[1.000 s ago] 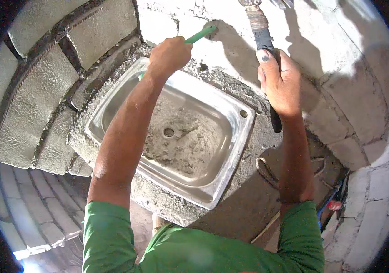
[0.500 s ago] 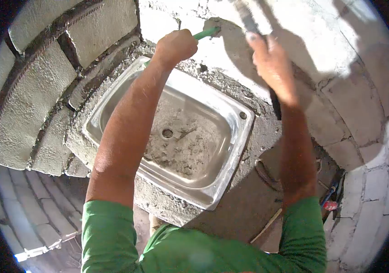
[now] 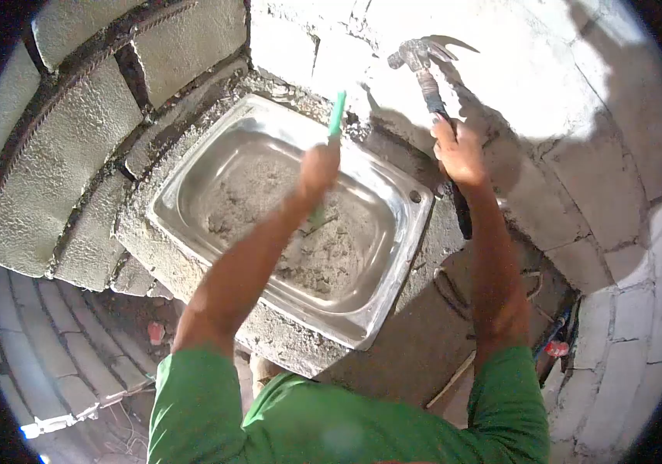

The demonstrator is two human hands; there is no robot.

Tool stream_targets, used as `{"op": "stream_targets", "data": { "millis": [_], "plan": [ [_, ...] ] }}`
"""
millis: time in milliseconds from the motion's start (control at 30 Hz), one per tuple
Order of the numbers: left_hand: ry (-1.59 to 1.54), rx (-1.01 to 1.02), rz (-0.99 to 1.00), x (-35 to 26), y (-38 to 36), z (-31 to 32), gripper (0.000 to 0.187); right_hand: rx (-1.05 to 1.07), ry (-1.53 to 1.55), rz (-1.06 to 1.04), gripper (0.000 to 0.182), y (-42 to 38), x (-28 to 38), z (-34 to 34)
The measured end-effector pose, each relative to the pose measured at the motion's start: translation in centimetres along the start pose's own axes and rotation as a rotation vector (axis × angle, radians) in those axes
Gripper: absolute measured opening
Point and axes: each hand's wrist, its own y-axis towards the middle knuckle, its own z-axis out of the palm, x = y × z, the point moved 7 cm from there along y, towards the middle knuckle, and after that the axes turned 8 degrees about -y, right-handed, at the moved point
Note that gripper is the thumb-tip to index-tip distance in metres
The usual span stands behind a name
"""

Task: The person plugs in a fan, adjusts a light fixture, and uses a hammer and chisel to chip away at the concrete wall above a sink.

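Observation:
My left hand (image 3: 321, 168) is closed around a slim green chisel (image 3: 337, 114), held over the metal sink basin (image 3: 412, 255). Its upper end points toward the wall, and a bit of green shows below the fist; the hand is blurred. In my right hand (image 3: 461, 155) is a claw hammer (image 3: 424, 58), gripped by its dark handle, head up, in front of the brightly lit block wall (image 3: 516, 77). Grey debris (image 3: 323, 259) lies in the basin around the drain hole.
Rough mortar (image 3: 292, 340) surrounds the sink. Textured blocks (image 3: 75, 155) with dark joints rise at the left, and more blocks (image 3: 609, 325) stand at the right. A red object (image 3: 556, 349) sits low at the right. A curved block wall (image 3: 29, 340) shows below left.
My left hand has drawn the green chisel off the wall, down and back over the sink, turning it more upright. My right hand with the hammer has come slightly lower.

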Motion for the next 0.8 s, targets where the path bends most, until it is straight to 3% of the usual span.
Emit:
{"op": "stream_targets", "data": {
  "millis": [33,67,100,133,167,233,267,300,333,400,433,500,567,633,667,733,800],
  "plan": [
    [-0.44,0.128,-0.314,-2.8,-3.8,-1.4,0.032,0.005,0.022,0.012,0.047,-0.7,0.1,-0.2],
    [-0.822,0.126,-0.682,-6.2,-8.4,-3.3,0.03,0.009,0.044,0.023,0.048,-1.4,0.3,-0.4],
    [-0.975,0.084,-0.456,-6.7,-8.7,-4.7,0.028,0.014,0.066,0.035,0.05,-2.0,0.5,-0.6],
    [-1.141,0.069,-0.224,-7.3,-9.5,-6.1,0.028,0.055,0.145,0.068,0.04,-3.1,1.3,-0.6],
    [-1.045,0.026,-0.291,-6.3,-9.3,-9.9,0.03,0.093,0.221,0.094,0.03,-3.8,1.6,-0.5],
    [-0.858,-0.043,-0.434,-4.5,-9.3,-17.7,0.036,0.057,0.163,0.026,0.029,-3.6,1.9,-0.4],
    [-0.838,-0.198,-0.538,-3.7,-9.8,-20.6,0.033,-0.058,0.041,-0.122,0.034,-4.3,3.9,-1.2],
    [-0.609,-0.317,-0.619,-1.2,-10.8,-22.4,0.03,-0.177,-0.076,-0.261,0.04,-5.4,6.0,-1.8],
    [-0.534,-0.464,-0.605,-0.6,-12.2,-24.8,0.03,-0.186,-0.015,-0.311,0.033,-6.5,7.5,-1.9],
    [-0.428,-0.609,-0.634,2.4,-16.0,-26.1,0.031,-0.235,-0.066,-0.558,0.037,-7.5,8.7,-0.8],
    [-0.22,-0.637,-0.561,2.8,-17.4,-26.7,0.03,-0.268,-0.167,-0.707,0.04,-8.3,9.5,-0.4],
    [-0.123,-0.639,-0.556,4.5,-20.6,-25.5,0.029,-0.224,-0.339,-0.891,0.051,-8.7,9.7,1.9],
    [-0.097,-0.622,-0.609,3.9,-21.5,-25.3,0.028,0.02,-0.683,-0.624,0.054,-5.0,6.3,5.9],
    [-0.055,-0.58,-0.679,4.3,-22.8,-24.8,0.03,-0.007,-0.643,-0.261,0.058,1.0,1.8,7.0],
    [-0.035,-0.614,-0.609,3.4,-22.8,-25.1,0.03,0.11,-0.751,-0.195,0.053,0.7,2.6,7.7],
    [0.039,-0.644,-0.484,2.0,-22.6,-25.3,0.03,0.088,-0.634,-0.181,0.05,-0.9,2.5,10.3],
    [0.026,-0.616,-0.523,2.3,-22.7,-24.6,0.03,0.17,-0.479,-0.141,0.049,-4.8,5.3,10.5]
  ]
}}
